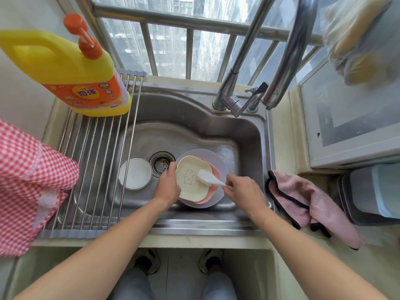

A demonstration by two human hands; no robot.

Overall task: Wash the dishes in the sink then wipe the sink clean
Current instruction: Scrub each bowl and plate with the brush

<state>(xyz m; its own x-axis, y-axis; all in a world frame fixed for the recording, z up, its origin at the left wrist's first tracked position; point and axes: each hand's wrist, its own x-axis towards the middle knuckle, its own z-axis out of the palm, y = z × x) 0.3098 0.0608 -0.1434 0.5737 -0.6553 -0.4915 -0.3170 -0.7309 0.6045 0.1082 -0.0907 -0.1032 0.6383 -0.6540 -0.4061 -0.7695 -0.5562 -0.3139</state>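
Note:
In the steel sink [249,135] lies a stack of plates. On top is a cream plate [190,187] with a bear drawing, over a pink plate [215,173] and a lilac plate [203,154]. My left hand [167,186] grips the cream plate's left edge. My right hand [243,192] holds the handle of a white dish brush [207,177], whose head lies on the cream plate. A white bowl [135,173] sits left of the drain [162,163].
A roll-up drying rack [95,161] covers the sink's left part, with a yellow detergent bottle [71,68] at its far end. A red checked cloth [26,180] lies at the left, a pink cloth [311,200] at the right. The faucet [236,83] rises behind the sink.

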